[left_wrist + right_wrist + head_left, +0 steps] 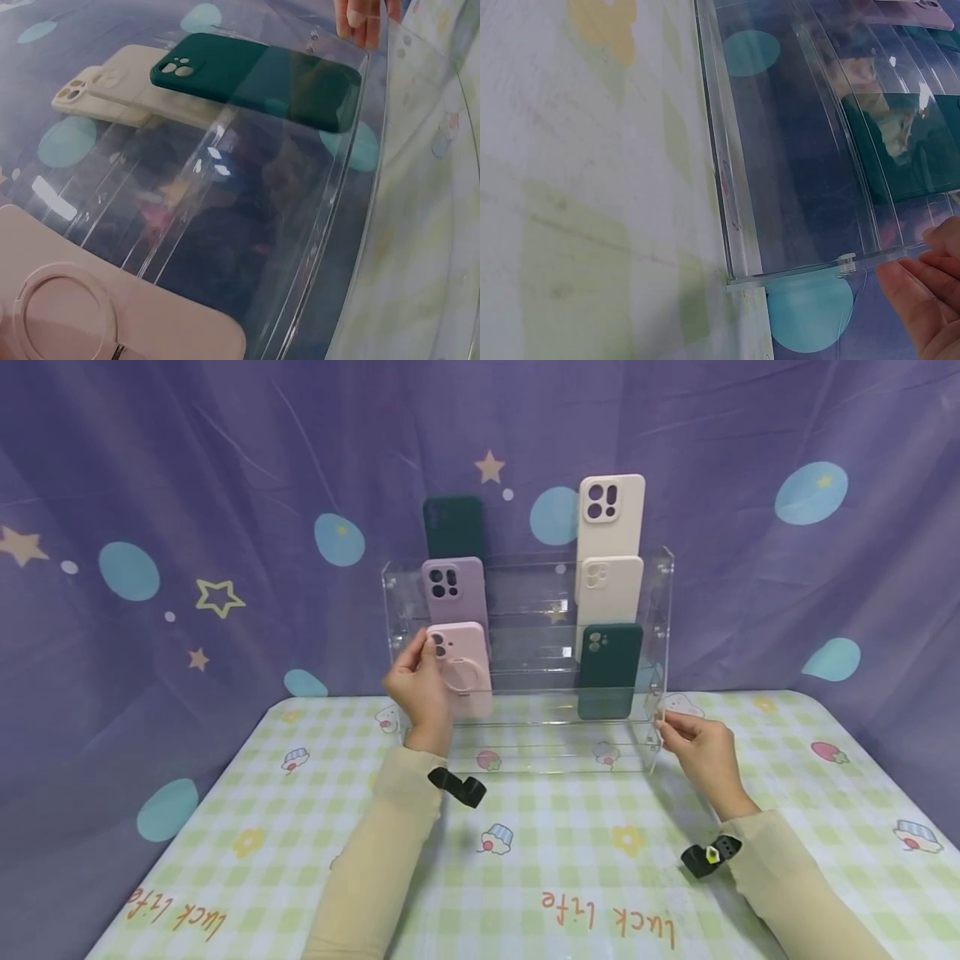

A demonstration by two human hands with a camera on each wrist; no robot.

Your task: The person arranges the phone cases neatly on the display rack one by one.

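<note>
My left hand (422, 689) grips the left edge of a pink phone case (476, 647), thumb near its camera holes. A ring marks the case's back. It leans in the lowest tier of a clear acrylic display stand (532, 706), and the left wrist view crops it at the corner. On the other side, my right hand (701, 760) pinches the stand's right side panel (802, 271) near the bottom. Just left of that panel, a dark green phone case (611, 677) stands in the lowest tier.
Behind the pink case rise a lavender phone case (459, 603) and a dark green one (455, 528). Two off-white phone cases (624, 539) stand in the right column's upper tiers. A checked tablecloth (540, 835) covers the table; a purple patterned curtain (247, 460) hangs behind.
</note>
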